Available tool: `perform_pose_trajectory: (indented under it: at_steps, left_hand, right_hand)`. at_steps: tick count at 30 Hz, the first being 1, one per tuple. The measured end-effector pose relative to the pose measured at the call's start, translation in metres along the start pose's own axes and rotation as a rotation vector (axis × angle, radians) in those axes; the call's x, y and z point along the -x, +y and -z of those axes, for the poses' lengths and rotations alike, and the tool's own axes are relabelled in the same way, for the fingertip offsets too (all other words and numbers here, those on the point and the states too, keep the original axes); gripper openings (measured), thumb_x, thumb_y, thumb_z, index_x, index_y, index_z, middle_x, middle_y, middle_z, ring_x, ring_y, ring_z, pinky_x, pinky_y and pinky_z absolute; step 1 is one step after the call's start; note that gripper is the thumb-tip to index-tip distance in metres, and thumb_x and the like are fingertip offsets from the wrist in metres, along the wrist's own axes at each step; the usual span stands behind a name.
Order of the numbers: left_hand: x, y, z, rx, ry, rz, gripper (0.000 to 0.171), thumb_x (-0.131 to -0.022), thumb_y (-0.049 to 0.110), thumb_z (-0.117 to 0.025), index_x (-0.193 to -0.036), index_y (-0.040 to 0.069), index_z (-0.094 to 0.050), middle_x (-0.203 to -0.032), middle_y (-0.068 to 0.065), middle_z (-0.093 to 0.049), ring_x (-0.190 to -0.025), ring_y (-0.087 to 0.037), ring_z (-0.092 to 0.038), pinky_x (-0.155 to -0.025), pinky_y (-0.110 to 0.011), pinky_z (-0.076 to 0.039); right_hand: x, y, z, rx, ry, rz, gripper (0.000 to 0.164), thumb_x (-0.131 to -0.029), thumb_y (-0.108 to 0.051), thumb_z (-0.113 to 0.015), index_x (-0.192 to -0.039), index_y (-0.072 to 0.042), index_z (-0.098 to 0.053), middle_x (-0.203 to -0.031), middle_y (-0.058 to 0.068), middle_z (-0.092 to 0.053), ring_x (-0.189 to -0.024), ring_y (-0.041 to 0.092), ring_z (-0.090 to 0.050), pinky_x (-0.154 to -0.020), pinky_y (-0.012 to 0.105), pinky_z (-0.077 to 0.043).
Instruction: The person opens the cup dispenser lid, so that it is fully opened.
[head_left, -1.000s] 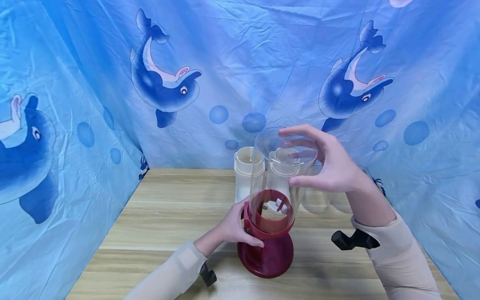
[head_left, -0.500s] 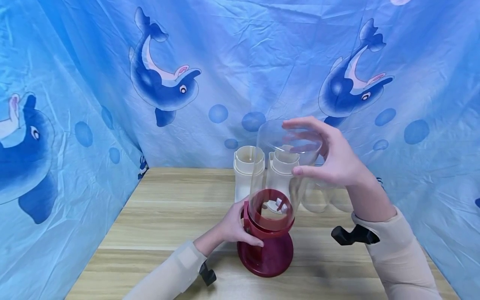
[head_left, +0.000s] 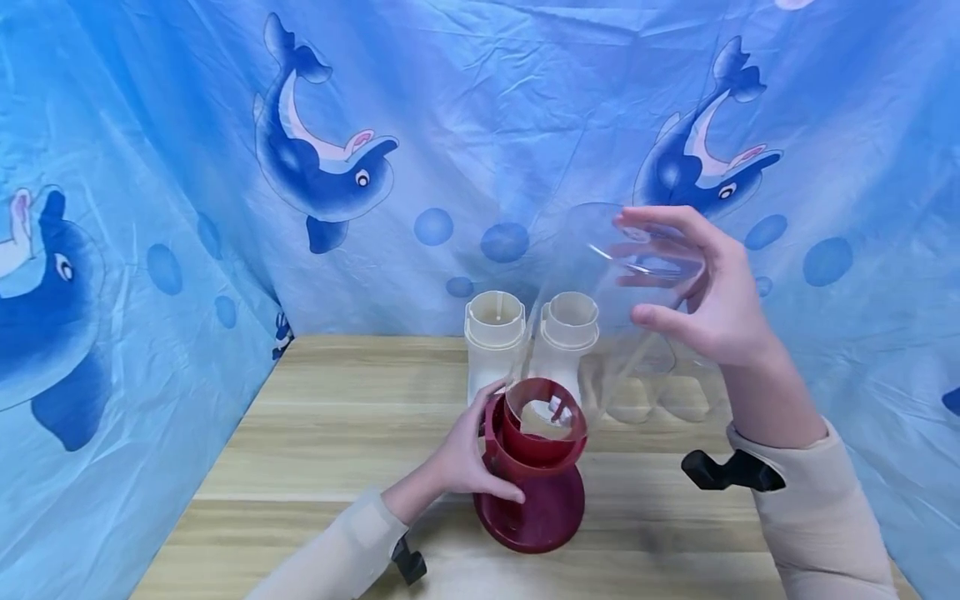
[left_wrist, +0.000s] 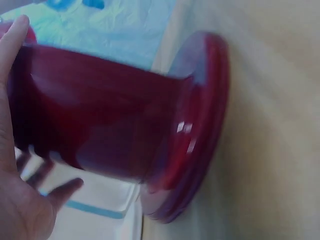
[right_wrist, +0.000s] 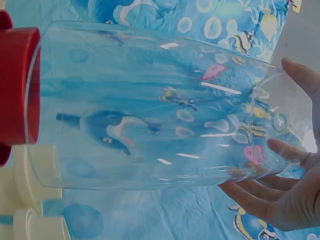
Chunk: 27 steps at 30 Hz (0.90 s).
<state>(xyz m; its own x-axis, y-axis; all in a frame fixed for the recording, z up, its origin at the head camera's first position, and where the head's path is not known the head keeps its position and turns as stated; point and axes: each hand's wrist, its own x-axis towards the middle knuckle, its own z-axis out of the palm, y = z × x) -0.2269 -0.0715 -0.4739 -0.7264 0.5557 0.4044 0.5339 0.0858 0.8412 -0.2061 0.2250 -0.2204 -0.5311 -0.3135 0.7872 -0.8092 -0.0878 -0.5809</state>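
In the head view my left hand (head_left: 468,462) grips the upper part of a dark red plastic stand (head_left: 531,521). The stand has a round collar and a wide disc foot, which rests on the table; its glossy column (left_wrist: 100,110) fills much of the left wrist view. My right hand (head_left: 723,292) holds a large clear tapered cylinder (right_wrist: 145,100) at its upper end, thumb on one side and fingers on the other. Tilted toward the upper right, the cylinder has its lower rim overlapping the red collar (right_wrist: 17,85) in the right wrist view. I cannot tell whether they touch.
Two cream-white containers (head_left: 495,371) with round necks stand behind the red stand. To their right are clear rounded containers (head_left: 682,396), partly seen. The wooden table (head_left: 337,450) is enclosed by blue dolphin-print cloth (head_left: 465,125).
My right hand has moved up and to the right with the clear cylinder, drawing its lower end up out of the red collar. My left hand and the red stand have stayed almost in place.
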Motion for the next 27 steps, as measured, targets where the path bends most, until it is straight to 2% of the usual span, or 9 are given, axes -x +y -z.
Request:
perform_pose_trajectory:
  at_steps: [5,9,12,16,20,24,27]
  left_hand:
    - [0.016,0.004,-0.011,-0.086,0.069,0.056,0.117,-0.057,0.032,-0.106,-0.154,0.033,-0.040,-0.142,0.006,-0.060,-0.129,-0.015,-0.058,-0.102,-0.035,-0.061]
    - [0.018,0.003,-0.013,-0.066,0.110,0.075,0.102,-0.061,0.031,-0.104,-0.147,0.033,-0.049,-0.135,0.005,-0.062,-0.122,-0.016,-0.060,-0.093,-0.034,-0.065]
    - [0.017,0.001,-0.010,-0.040,0.098,0.072,0.094,-0.064,0.029,-0.103,-0.144,0.031,-0.054,-0.133,0.003,-0.064,-0.121,-0.017,-0.062,-0.090,-0.034,-0.066]
    - [0.016,-0.002,-0.002,-0.027,0.034,0.087,0.087,-0.067,0.028,-0.100,-0.142,0.032,-0.057,-0.135,0.004,-0.066,-0.124,-0.016,-0.062,-0.092,-0.034,-0.065]
    - [0.018,-0.004,0.001,-0.036,-0.016,0.108,0.092,-0.067,0.031,-0.100,-0.147,0.033,-0.054,-0.140,0.006,-0.065,-0.125,-0.016,-0.063,-0.096,-0.035,-0.063]
    - [0.020,-0.004,-0.003,-0.045,0.005,0.125,0.096,-0.065,0.032,-0.103,-0.147,0.033,-0.054,-0.137,0.006,-0.066,-0.118,-0.017,-0.064,-0.094,-0.036,-0.065]
    - [0.020,-0.003,-0.005,-0.031,0.022,0.165,0.086,-0.067,0.029,-0.102,-0.141,0.033,-0.059,-0.132,0.009,-0.069,-0.118,-0.015,-0.065,-0.093,-0.037,-0.066]
  right_hand:
    - [0.010,-0.002,0.012,-0.016,0.050,0.018,0.076,-0.074,0.010,-0.088,-0.142,0.015,-0.055,-0.141,0.020,-0.068,-0.120,0.026,-0.075,-0.086,0.032,-0.065]
    - [0.018,-0.002,0.021,0.010,0.050,0.001,0.076,-0.073,0.017,-0.084,-0.143,0.016,-0.053,-0.142,0.020,-0.067,-0.121,0.024,-0.074,-0.077,0.027,-0.065]
    - [0.024,-0.001,0.025,0.019,0.045,-0.009,0.076,-0.073,0.018,-0.082,-0.143,0.017,-0.053,-0.142,0.020,-0.067,-0.122,0.023,-0.074,-0.076,0.026,-0.065]
    - [0.029,0.000,0.031,-0.007,0.055,-0.011,0.075,-0.075,0.018,-0.082,-0.144,0.017,-0.052,-0.142,0.020,-0.067,-0.122,0.024,-0.074,-0.085,0.029,-0.065]
    - [0.034,-0.001,0.036,-0.028,0.079,-0.010,0.074,-0.076,0.018,-0.081,-0.144,0.017,-0.051,-0.143,0.020,-0.067,-0.122,0.025,-0.074,-0.085,0.029,-0.065]
    - [0.037,-0.003,0.040,-0.027,0.091,-0.012,0.073,-0.076,0.018,-0.080,-0.144,0.017,-0.051,-0.144,0.021,-0.066,-0.123,0.024,-0.074,-0.083,0.027,-0.065]
    - [0.038,-0.003,0.044,-0.010,0.083,-0.008,0.073,-0.077,0.018,-0.080,-0.144,0.017,-0.051,-0.145,0.020,-0.065,-0.123,0.023,-0.074,-0.077,0.025,-0.065]
